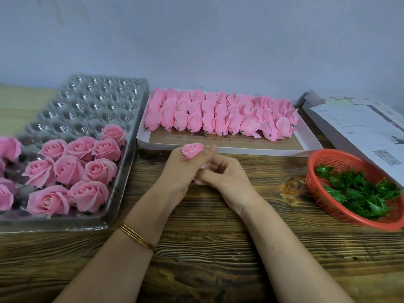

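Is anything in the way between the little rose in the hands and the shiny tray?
Nothing visible. The left hand grips the little rose, and only bare table lies between it and the shiny tray.

The rosebud [189, 150] has its base hidden in the left hand [180, 171]; the basket [312, 184] is cut by the right edge.

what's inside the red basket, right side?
The red basket holds a loose pile of green leafy pieces. Its floor under the pile is covered, so anything beneath cannot be seen; the right edge runs out of frame.
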The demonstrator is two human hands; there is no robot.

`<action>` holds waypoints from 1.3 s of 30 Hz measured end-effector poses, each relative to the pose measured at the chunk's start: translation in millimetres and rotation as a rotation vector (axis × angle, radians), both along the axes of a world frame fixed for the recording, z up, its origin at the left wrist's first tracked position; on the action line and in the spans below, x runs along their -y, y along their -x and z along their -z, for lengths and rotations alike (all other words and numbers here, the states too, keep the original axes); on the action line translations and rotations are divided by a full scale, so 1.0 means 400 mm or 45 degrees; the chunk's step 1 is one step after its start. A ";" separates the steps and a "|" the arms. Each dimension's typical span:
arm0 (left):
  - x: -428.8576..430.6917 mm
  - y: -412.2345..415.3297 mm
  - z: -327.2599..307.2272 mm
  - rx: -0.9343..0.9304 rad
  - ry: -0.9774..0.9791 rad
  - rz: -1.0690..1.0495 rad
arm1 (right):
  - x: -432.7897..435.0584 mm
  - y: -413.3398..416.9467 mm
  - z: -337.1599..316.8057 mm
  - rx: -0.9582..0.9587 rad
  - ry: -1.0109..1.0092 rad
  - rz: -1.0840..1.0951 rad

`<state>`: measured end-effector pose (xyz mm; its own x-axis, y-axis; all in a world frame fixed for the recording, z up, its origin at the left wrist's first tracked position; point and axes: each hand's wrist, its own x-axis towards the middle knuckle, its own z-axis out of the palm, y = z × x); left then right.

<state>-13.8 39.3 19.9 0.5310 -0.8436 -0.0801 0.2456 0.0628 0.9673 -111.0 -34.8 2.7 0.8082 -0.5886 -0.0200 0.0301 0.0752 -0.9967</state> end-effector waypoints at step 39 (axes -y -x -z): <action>0.001 0.000 0.007 -0.029 -0.018 0.111 | 0.004 0.013 -0.016 -0.023 -0.136 -0.072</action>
